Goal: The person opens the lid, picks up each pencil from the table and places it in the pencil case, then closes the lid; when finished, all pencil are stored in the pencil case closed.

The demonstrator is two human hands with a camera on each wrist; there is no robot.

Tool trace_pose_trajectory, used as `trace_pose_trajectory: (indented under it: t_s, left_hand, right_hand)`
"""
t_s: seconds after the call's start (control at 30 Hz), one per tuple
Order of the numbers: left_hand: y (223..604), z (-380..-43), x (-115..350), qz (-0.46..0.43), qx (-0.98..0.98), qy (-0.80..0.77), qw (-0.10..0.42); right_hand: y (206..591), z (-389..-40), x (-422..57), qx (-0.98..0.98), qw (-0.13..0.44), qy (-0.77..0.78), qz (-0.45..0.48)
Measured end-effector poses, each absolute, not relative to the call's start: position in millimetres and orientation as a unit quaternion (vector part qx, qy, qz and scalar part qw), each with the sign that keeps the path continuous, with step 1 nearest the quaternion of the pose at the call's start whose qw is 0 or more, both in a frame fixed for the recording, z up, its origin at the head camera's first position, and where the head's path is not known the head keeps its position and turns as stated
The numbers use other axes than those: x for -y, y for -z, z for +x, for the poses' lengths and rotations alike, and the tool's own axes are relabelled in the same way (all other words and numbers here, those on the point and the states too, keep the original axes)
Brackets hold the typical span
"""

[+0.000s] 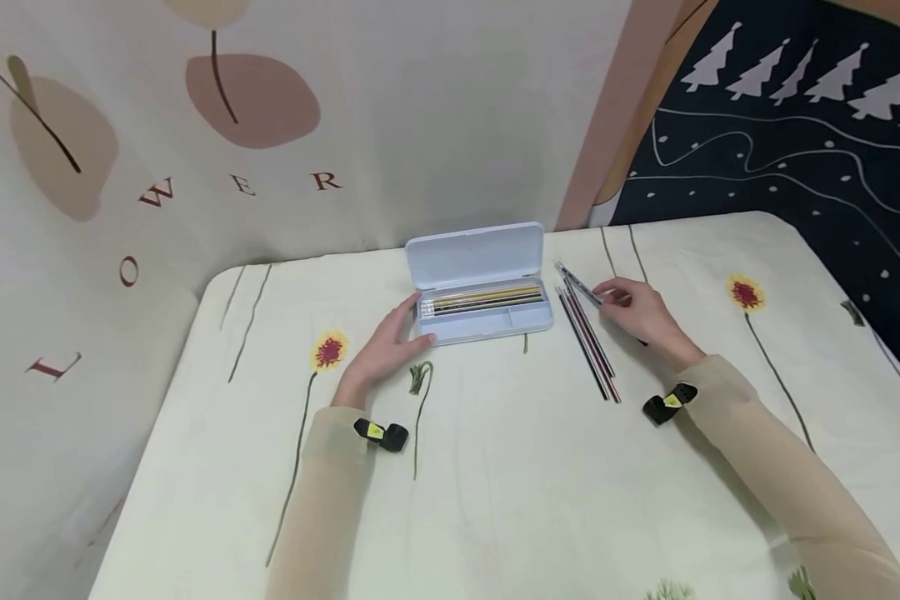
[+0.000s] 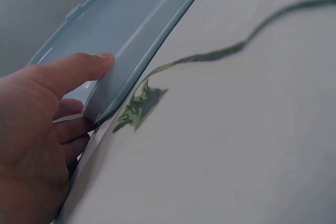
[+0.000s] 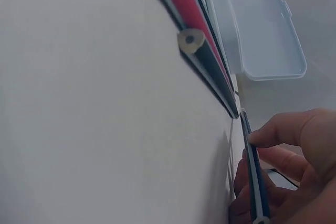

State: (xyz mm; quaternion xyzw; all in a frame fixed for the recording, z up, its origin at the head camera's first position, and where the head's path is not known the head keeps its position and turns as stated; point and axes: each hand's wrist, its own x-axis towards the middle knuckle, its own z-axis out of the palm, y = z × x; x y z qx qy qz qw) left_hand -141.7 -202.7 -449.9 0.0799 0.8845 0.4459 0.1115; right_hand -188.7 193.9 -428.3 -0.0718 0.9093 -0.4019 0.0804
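Note:
A pale blue pencil case stands with its lid raised at the back, and several pencils lie side by side in its long compartment. My left hand holds the case's left end, thumb on the front wall and fingers round the end. My right hand pinches a dark, striped pencil between thumb and fingers, to the right of the case. Beside that hand, several more pencils, dark and red, lie close together on the cloth. The right wrist view shows one's blunt, unsharpened end.
A white cloth printed with flowers and stems covers the table. Pale fabric with letters hangs behind it, and dark cloth with white trees is at the back right. The case's small front-right compartment holds nothing.

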Motion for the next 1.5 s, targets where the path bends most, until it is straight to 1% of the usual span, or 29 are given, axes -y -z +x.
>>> trace_pose_trajectory:
  t_s: [0.37, 0.53, 0.87, 1.4, 1.5]
  left_hand:
    - [450, -141, 201, 0.081, -0.886, -0.442, 0.112]
    - [448, -141, 201, 0.073, -0.886, -0.445, 0.112]
    - [448, -141, 199, 0.067, -0.887, -0.442, 0.114]
    - [448, -140, 200, 0.068, -0.887, -0.442, 0.114]
    - [447, -140, 200, 0.065, -0.887, -0.442, 0.114]
  right_hand:
    - [422, -179, -202, -0.905, 0.067, 0.411, -0.085]
    - [415, -176, -206, -0.899, 0.07, 0.423, -0.094]
    - [415, -170, -214, -0.888, 0.055, 0.435, -0.141]
    - [422, -167, -206, -0.871, 0.063, 0.457, -0.172]
    - [411, -163, -197, -0.87, 0.066, 0.455, -0.178]
